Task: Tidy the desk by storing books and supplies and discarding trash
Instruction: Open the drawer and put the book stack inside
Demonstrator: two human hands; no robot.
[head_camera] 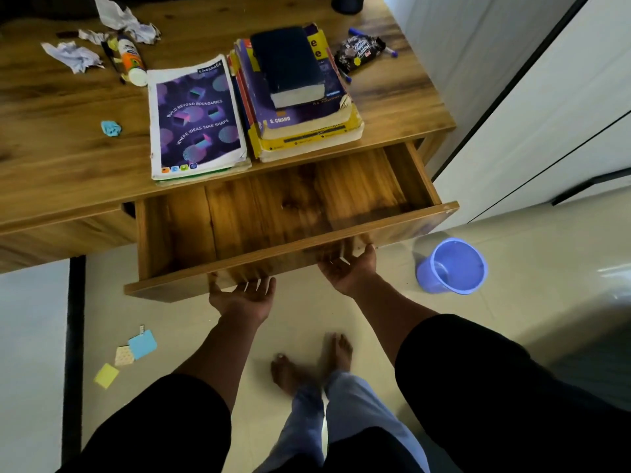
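The desk drawer (273, 206) is pulled far out and holds nothing. My left hand (244, 297) and right hand (348, 271) are palm up at the lower edge of its front panel (170, 285), fingers stretched and blurred against the wood. On the wooden desk (51, 138) lie a purple notebook (196, 121) and a stack of books (300, 131) topped by a thick dark book (290, 63). A glue bottle (131, 59), crumpled white papers (73, 56), a small blue paper ball (111, 128), a dark snack wrapper (360, 51) and blue pens (391, 51) are scattered around.
A blue plastic bin (452, 266) stands on the floor right of the drawer. Sticky notes, blue (141, 344) and yellow (106, 375), lie on the floor at left. A white cabinet (546, 114) borders the desk on the right. My bare feet (338, 353) are below the drawer.
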